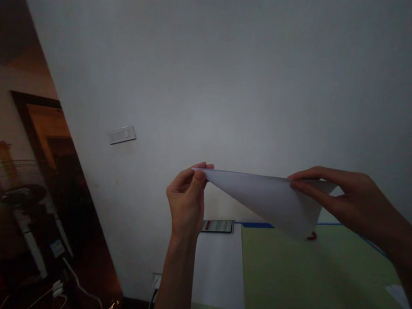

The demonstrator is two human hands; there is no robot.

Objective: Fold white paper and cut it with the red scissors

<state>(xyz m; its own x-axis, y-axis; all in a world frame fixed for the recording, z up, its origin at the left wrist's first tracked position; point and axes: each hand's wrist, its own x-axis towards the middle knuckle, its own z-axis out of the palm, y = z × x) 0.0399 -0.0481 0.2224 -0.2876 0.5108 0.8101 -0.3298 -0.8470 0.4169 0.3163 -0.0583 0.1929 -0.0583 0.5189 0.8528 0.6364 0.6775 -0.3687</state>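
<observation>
A folded sheet of white paper [267, 197] is held up in the air in front of the wall, narrowing to a point at its left end. My left hand [190, 191] pinches that pointed end between thumb and fingers. Along the upper edge, toward the right, my right hand [339, 189] grips the sheet, thumb below and fingers above. The paper widens downward between the hands, and its lower corner hangs over the green tabletop [289, 280].
On the table lie a white sheet [218, 274], a phone [218, 226] at its far end, a small red object [312, 236] and another piece of paper [400, 296]. A switch [122, 134] is on the wall. At left, a fan [24, 197] and cables [84, 290] stand near a doorway.
</observation>
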